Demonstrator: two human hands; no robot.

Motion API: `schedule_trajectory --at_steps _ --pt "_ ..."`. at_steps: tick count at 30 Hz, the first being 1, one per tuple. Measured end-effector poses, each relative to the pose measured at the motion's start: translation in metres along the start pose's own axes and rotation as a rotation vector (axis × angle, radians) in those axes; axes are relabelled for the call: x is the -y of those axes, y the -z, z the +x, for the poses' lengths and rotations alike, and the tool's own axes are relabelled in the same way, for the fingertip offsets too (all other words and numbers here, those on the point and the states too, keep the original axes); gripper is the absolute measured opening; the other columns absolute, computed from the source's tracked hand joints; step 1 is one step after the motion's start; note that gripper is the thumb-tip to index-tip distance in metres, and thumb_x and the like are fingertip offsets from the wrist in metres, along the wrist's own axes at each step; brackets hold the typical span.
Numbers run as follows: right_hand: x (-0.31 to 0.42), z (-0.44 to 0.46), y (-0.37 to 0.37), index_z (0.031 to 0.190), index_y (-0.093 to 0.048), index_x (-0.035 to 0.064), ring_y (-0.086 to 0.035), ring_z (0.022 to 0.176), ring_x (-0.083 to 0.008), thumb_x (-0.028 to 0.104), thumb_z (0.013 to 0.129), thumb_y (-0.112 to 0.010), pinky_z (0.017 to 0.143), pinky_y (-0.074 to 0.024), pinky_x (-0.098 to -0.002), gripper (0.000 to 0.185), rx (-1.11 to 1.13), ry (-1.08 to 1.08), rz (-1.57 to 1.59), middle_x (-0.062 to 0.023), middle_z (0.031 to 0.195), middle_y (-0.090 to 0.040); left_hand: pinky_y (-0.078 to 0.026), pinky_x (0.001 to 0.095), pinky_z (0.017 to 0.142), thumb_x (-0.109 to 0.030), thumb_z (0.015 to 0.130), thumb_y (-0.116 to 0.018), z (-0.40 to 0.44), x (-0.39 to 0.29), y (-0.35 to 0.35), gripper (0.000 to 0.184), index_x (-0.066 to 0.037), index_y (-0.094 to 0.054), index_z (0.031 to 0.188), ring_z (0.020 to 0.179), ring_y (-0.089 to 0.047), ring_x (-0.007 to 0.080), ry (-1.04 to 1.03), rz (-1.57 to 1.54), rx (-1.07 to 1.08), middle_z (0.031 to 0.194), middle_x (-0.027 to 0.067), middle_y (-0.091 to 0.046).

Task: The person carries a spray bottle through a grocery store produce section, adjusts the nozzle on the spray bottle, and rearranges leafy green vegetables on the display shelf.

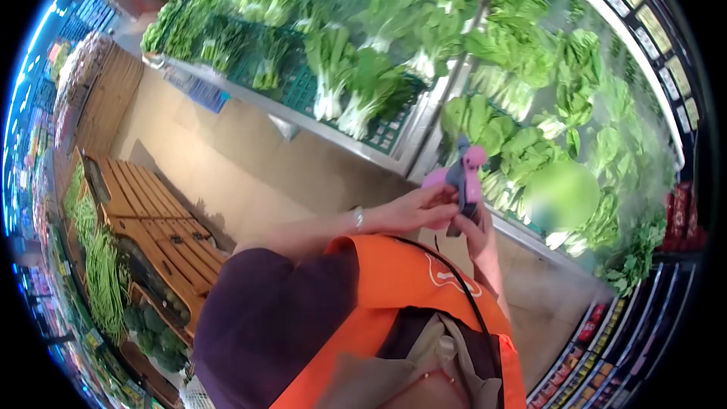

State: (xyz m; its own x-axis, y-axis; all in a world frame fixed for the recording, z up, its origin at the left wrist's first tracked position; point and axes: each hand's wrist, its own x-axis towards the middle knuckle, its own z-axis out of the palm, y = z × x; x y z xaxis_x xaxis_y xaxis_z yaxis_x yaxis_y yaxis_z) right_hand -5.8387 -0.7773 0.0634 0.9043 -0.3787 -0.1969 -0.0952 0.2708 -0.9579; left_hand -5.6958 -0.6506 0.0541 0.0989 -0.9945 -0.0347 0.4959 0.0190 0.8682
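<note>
In the head view, a pink and grey handheld tool (pixel 471 178) with a rounded pink knob at its top is held upright in front of my chest. My left hand (pixel 428 206), with a band on the wrist, comes in from the left and its fingers are closed at the tool's side. Lower on the same tool, the fingers of my right hand (pixel 478 231) wrap around its grip. Something pink beside the tool is partly hidden by my left fingers. Just beyond the hands lie leafy greens (pixel 522 155) on a display shelf.
Misty shelves hold bunches of bok choy (pixel 333 76) in green crates (pixel 299 95). Their metal edge (pixel 386 157) runs close to my hands. A slatted wooden stand (pixel 163 220) with green beans (pixel 106 280) and broccoli (pixel 155 333) stands left. Packaged goods (pixel 598 341) fill racks at right.
</note>
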Motion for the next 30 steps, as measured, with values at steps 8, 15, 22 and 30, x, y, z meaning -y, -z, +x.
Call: schedule_trajectory --at_steps 8,15,22,30 --pt "-0.002 0.063 -0.039 0.106 -0.054 0.0001 -0.057 0.081 -0.0125 0.004 0.083 -0.06 0.069 -0.0463 -0.0254 0.024 -0.125 0.129 -0.717 -0.0052 0.085 -0.057 -0.046 0.0256 0.078 -0.028 0.089 -0.062 0.016 0.003 0.063 0.053 -0.001 -0.035 0.126 0.092 -0.053 0.0115 -0.146 0.276 -0.11 0.102 0.0064 -0.053" --pt "0.07 0.068 -0.053 0.101 -0.059 0.0026 -0.057 0.086 -0.0167 0.006 0.082 -0.058 0.082 -0.0434 -0.0303 0.019 -0.396 0.469 -0.829 -0.008 0.091 -0.062 -0.048 0.0252 0.061 -0.029 0.083 -0.068 -0.001 -0.019 0.089 0.035 -0.002 -0.051 0.099 0.067 -0.057 0.0105 0.023 0.215 0.017 0.079 0.0041 -0.058" --pt "0.08 0.105 -0.107 0.12 -0.059 0.0044 -0.061 0.071 -0.0118 0.0 0.077 -0.056 0.067 -0.0488 -0.0248 0.043 -0.172 0.075 -0.978 -0.0118 0.093 -0.068 -0.045 0.0349 0.059 -0.027 0.077 -0.068 0.004 0.018 0.086 0.029 0.0 -0.056 0.078 0.063 -0.056 0.015 -0.239 0.461 -0.025 0.065 0.0055 -0.057" --pt "0.079 0.121 -0.095 0.117 -0.06 0.0018 -0.065 0.092 -0.0167 -0.018 0.069 -0.033 0.072 -0.0508 -0.0244 0.059 -0.044 0.048 -0.805 -0.0161 0.112 -0.064 -0.045 0.034 0.06 -0.019 0.077 -0.062 -0.001 -0.006 0.093 0.021 0.0 -0.057 0.082 0.064 -0.054 0.0129 -0.123 0.44 0.029 0.066 0.0066 -0.057"
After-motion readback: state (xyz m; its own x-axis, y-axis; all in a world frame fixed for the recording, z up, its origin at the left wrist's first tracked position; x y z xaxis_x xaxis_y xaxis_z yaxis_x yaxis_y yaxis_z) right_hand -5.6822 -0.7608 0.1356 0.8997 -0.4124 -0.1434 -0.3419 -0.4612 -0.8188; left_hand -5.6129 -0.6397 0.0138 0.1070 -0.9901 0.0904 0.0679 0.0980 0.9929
